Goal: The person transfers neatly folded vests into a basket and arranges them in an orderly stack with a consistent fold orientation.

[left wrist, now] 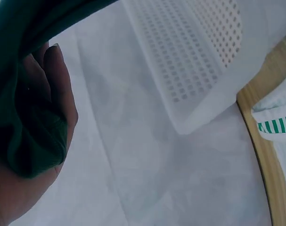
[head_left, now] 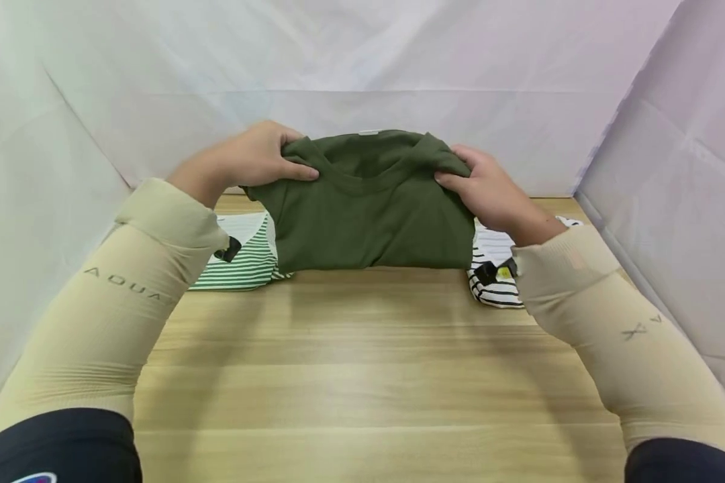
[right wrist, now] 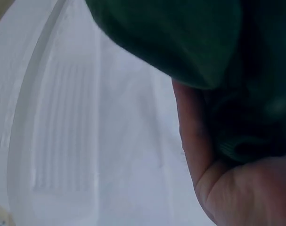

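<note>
A dark green T-shirt [head_left: 371,218] hangs in the air above the far part of the table, its neckline up and its lower part folded or hanging out of sight. My left hand [head_left: 256,157] pinches it by the shoulder left of the collar, thumb in front. By the other shoulder, my right hand [head_left: 489,188] holds it the same way. In the left wrist view the green cloth [left wrist: 39,141] bunches in the palm. Dark cloth [right wrist: 180,37] covers most of the fingers in the right wrist view.
A green-striped white garment [head_left: 242,258] lies on the wooden table [head_left: 362,376] at left, a black-striped one [head_left: 495,285] at right. The left wrist view shows a white perforated basket [left wrist: 180,61], hidden from the head view. White sheeting [head_left: 362,54] encloses the back and sides.
</note>
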`<action>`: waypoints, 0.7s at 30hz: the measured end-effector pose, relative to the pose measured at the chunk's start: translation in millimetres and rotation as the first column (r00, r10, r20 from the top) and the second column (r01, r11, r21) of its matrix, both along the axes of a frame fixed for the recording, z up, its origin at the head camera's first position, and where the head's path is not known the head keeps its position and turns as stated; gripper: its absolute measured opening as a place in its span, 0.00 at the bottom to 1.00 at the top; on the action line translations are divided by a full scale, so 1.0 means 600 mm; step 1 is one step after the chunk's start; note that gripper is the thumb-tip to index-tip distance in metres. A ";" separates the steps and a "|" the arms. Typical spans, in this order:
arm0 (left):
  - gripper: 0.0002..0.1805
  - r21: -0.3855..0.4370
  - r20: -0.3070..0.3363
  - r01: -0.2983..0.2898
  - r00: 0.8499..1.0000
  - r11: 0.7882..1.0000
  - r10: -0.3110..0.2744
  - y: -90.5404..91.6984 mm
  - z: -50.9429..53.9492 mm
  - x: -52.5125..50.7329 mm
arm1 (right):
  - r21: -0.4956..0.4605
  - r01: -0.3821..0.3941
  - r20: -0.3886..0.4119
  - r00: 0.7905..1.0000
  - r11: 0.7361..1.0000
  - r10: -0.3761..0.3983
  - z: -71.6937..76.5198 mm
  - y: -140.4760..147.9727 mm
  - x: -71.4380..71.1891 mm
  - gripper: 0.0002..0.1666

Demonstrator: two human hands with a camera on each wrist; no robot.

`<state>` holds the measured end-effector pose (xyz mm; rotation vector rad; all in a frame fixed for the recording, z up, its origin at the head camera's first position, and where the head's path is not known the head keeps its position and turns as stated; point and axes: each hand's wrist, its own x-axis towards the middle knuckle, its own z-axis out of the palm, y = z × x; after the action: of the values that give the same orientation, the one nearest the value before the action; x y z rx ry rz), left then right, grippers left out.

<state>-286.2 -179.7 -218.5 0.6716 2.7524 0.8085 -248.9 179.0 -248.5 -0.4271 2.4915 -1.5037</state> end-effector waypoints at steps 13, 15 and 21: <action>0.07 -0.182 0.018 0.056 0.998 0.982 -0.053 0.031 -0.085 -0.067 | 0.244 0.012 -0.012 1.000 0.970 -0.009 -0.080 -0.016 -0.090 0.18; 0.07 -0.206 0.019 0.066 0.998 0.976 -0.063 0.036 -0.096 -0.069 | 0.314 0.015 -0.070 0.998 0.949 0.008 -0.092 -0.019 -0.093 0.17; 0.06 -0.261 0.011 0.079 0.997 0.962 -0.079 0.046 -0.120 -0.066 | 0.485 0.020 -0.172 0.982 0.874 0.074 -0.115 -0.033 -0.096 0.19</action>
<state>-325.9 -152.0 -290.6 0.7202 2.7422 0.4165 -306.5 159.4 -317.5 -0.5244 2.8638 -0.7995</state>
